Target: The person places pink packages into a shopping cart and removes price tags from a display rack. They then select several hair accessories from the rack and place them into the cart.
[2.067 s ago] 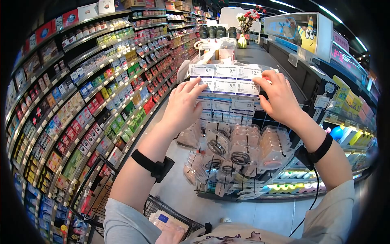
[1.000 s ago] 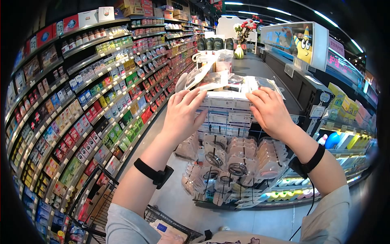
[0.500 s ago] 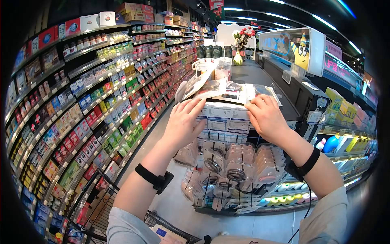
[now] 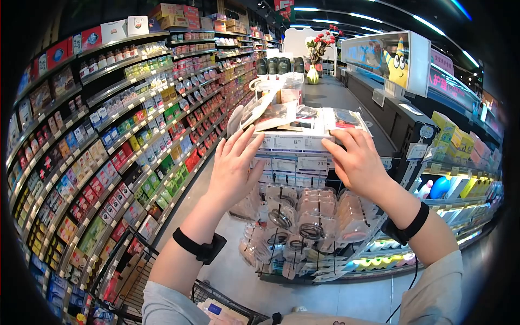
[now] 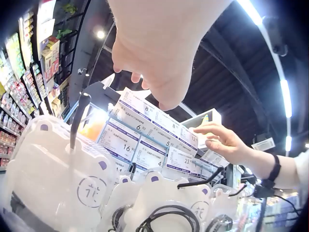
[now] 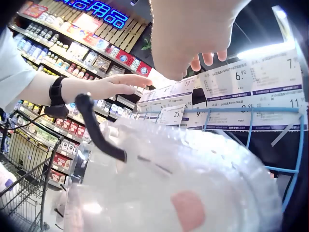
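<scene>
In the head view my left hand [image 4: 235,165] has its fingers extended toward the left end of a white price-label strip [image 4: 295,142], fingertips right at its top edge. My right hand [image 4: 357,162] reaches to the strip's right end, its fingertips at the upper edge, the thumb lower. Several rows of price labels [image 5: 145,154] show below the hands in the left wrist view. Under them, clear packs of hair ties [image 4: 311,230] hang on black hooks. Flat packs [image 4: 281,116] lie on top of the rack, just beyond the fingertips.
Tall stocked shelves [image 4: 124,124] line the left side. A shopping cart [image 4: 127,276] stands low at the left. A grey counter top [image 4: 341,100] runs back behind the rack, with a flower vase [image 4: 312,75]. Lit shelves [image 4: 455,187] stand at the right.
The label strip, raised earlier between both hands with two rows facing me, has gone down to the rack top. Both hands lowered with it, and the flat packs behind came into view.
</scene>
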The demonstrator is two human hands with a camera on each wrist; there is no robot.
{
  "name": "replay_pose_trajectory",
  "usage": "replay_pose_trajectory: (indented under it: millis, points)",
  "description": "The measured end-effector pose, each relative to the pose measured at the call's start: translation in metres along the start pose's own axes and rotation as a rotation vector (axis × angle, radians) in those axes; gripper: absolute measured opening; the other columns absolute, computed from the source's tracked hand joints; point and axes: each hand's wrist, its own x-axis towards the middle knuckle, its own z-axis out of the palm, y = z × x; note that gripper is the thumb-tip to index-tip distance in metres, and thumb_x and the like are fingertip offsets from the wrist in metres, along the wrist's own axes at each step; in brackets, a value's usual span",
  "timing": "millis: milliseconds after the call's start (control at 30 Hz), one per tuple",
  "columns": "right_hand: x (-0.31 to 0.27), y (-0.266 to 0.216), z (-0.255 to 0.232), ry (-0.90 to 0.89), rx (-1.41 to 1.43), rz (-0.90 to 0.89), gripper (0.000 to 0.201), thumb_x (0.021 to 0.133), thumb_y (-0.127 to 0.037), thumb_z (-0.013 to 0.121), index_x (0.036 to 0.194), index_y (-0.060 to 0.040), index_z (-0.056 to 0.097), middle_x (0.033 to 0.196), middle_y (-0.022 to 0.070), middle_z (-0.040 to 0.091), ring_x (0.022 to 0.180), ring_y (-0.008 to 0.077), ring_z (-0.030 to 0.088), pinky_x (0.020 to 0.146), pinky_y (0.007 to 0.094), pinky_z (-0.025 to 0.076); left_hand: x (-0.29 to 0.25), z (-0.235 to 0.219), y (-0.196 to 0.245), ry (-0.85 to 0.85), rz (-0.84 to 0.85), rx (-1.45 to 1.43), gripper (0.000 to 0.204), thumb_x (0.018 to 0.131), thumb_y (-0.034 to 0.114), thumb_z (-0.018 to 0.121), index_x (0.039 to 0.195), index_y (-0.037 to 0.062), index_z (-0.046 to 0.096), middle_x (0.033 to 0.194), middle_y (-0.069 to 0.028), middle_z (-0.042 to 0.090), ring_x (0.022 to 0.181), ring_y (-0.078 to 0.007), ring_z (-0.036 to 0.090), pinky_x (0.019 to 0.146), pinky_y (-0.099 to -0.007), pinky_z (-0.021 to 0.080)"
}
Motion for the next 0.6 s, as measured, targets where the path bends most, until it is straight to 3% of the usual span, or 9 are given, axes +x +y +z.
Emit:
replay_pose_trajectory:
  millis: [133, 333, 433, 600]
  points:
    - [-0.005, 0.003, 0.007, -0.010, -0.008, 0.030, 0.043, 0.076, -0.011, 0.067, 0.119, -0.0071, 0.058, 0.122, 0.0119, 0.052, 0.116, 0.0306, 0.046, 0.101, 0.0448, 0.035, -0.002, 0.002, 0.003, -0.067, -0.027, 0.074, 0.058, 0.085, 0.023, 0.064, 0.140, 0.0147, 0.046, 0.148, -0.0123, 0.038, 0.136, -0.0329, 0.034, 0.110, -0.0538, 0.025]
    - [-0.010, -0.004, -0.007, -0.022, 0.028, 0.082, 0.041, 0.078, -0.010, 0.066, 0.118, -0.0069, 0.058, 0.121, 0.0120, 0.053, 0.117, 0.0313, 0.046, 0.101, 0.0455, 0.035, -0.007, -0.001, 0.000, 0.002, -0.077, 0.031, 0.056, 0.086, 0.020, 0.064, 0.139, 0.0125, 0.047, 0.147, -0.0154, 0.038, 0.135, -0.0337, 0.036, 0.110, -0.0494, 0.027]
    - [-0.021, -0.003, -0.015, -0.024, 0.064, 0.113, 0.040, 0.077, -0.009, 0.066, 0.117, -0.0058, 0.059, 0.120, 0.0125, 0.053, 0.117, 0.0320, 0.047, 0.100, 0.0457, 0.036, -0.020, -0.006, -0.005, 0.088, -0.128, -0.024, 0.051, 0.085, 0.009, 0.062, 0.135, 0.0093, 0.051, 0.142, -0.0165, 0.043, 0.130, -0.0342, 0.041, 0.108, -0.0454, 0.033]
    - [-0.051, -0.008, -0.033, -0.049, 0.144, 0.177, 0.037, 0.077, -0.007, 0.066, 0.113, -0.0039, 0.060, 0.118, 0.0137, 0.055, 0.115, 0.0337, 0.049, 0.098, 0.0458, 0.038, -0.049, -0.026, 0.006, 0.156, -0.209, -0.185, 0.042, 0.085, 0.003, 0.059, 0.127, 0.0053, 0.056, 0.137, -0.0159, 0.049, 0.129, -0.0324, 0.044, 0.107, -0.0409, 0.034]
